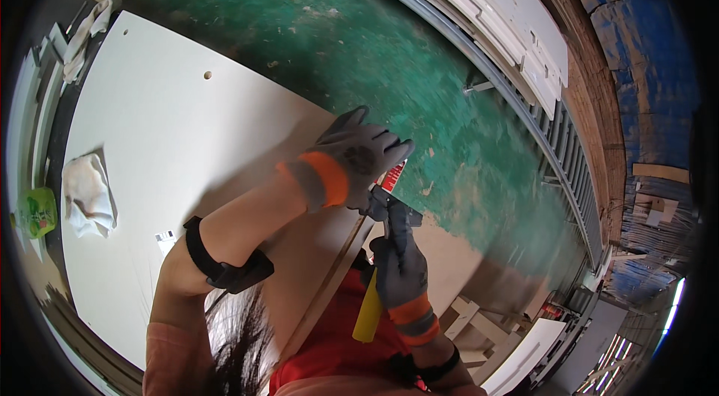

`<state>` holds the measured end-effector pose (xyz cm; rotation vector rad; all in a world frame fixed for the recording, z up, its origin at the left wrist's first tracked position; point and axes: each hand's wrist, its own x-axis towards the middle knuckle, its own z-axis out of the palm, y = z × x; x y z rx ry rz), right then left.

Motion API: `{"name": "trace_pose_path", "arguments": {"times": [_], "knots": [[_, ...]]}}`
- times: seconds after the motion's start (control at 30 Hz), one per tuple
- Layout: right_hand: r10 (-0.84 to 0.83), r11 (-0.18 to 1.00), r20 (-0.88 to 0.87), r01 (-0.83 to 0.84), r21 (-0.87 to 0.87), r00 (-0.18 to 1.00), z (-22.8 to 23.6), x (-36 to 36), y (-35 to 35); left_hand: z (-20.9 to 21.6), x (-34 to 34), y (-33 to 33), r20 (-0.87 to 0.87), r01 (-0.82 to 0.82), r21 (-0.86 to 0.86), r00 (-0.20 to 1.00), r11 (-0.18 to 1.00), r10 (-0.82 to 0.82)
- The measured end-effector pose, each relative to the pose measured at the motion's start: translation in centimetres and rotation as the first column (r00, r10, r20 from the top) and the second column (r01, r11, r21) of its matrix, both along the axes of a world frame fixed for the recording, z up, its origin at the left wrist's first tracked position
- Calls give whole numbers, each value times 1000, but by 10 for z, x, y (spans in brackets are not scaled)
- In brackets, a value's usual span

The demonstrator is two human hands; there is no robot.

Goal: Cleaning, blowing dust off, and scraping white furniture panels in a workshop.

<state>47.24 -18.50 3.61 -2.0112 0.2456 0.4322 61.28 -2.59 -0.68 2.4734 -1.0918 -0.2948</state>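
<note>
I wear grey gloves with orange cuffs on both hands. My left hand point(352, 160) reaches over a large white board point(165, 119) to its far edge. Its fingers are stretched out and apart; the thumb is hidden. Just under these fingers shows a red strip with white markings point(393, 175), close to the head of a black tool point(401, 212). My right hand point(402, 269) is closed round this tool, with its index finger laid along it. A yellow tube-shaped part point(367, 314) sticks out below my right hand. Whether the red strip belongs to the tool, I cannot tell.
A stained white cloth point(90, 194) lies on the board's left part, with a green bottle point(37, 212) beyond it. A metal roller conveyor point(517, 108) carrying white panels point(487, 14) curves across the far right. Below is a scuffed green floor point(299, 37).
</note>
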Motion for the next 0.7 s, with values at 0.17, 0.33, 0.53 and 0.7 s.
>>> {"name": "trace_pose_path", "arguments": {"times": [0.17,0.33,0.53,0.7], "knots": [[41,992,20,-38,-120,999,1,2,0,-11,-1,0,-6,19,9,1000,1000,-19],[76,981,18,-71,-182,997,-4,4,-2,-15,-3,-2,-56,-56,-104,997,993,51],[157,951,22,-145,-271,987,-2,5,-3,-16,-3,-1,-44,-83,-191,996,978,76],[208,941,74,-179,-288,975,-4,8,-6,-7,1,-1,-160,-46,-60,986,997,36]]}}
